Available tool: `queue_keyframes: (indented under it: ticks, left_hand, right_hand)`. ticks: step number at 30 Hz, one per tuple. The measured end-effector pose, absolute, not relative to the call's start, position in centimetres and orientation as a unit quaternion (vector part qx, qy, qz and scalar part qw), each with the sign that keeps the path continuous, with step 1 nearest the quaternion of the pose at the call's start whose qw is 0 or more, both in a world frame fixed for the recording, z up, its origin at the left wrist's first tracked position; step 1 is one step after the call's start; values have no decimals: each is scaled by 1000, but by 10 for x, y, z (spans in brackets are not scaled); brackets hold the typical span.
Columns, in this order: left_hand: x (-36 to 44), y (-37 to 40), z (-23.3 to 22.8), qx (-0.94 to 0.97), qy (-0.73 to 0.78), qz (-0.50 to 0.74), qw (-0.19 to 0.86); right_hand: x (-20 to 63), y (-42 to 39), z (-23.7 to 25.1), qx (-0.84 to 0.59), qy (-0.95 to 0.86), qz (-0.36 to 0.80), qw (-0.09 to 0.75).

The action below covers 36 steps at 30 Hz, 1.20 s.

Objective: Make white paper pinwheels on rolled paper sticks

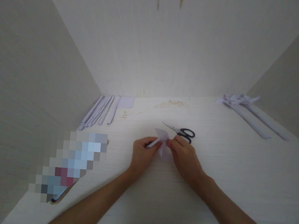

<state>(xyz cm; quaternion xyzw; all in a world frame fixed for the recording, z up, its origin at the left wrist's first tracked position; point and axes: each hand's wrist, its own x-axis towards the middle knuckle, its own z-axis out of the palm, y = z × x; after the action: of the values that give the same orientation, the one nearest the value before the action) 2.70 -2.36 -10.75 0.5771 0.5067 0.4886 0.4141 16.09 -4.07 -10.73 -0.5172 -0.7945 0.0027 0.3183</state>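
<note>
We observe a pale, wood-grained table (211, 186) set into a corner, closed in by plain light walls (169, 51) on three sides; two small objects hang high on the far wall, too cut off for us to identify. A faint brownish stain (169, 104) marks the surface near the back. At mid-table, the left hand (142, 156) pinches a small folded white paper piece (162, 140) by its rolled end, fingers pressed together around it. The right hand (184, 158) grips the opposite side, fingertips closed on the paper. Black-handled scissors (181, 131) lie just beyond the hands, blades apparently shut. Rolled paper strips (97, 112) lie in a row at back left, and long paper stems (252, 116) at back right. A blurred patch covers the near left.
</note>
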Motion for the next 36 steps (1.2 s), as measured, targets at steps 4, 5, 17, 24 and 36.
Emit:
queue_keyframes:
  ticks: [4,5,17,24,36]
  left_hand:
    - [27,-23,-108,587,507,483,407]
    - [27,-23,-108,589,506,482,406]
    - [28,-26,-108,599,505,476,400]
    - [27,-26,-107,598,503,484,393]
    - [25,-24,-109,584,502,491,407]
  right_hand:
    - [162,-40,-106,-507,-804,-18,309]
    - [162,-40,-106,-503,-807,-28,307]
    - [164,-44,-102,-466,-811,-34,352]
    - [163,-41,-102,-473,-740,83,471]
    - [163,-41,-100,-460,-717,146,503]
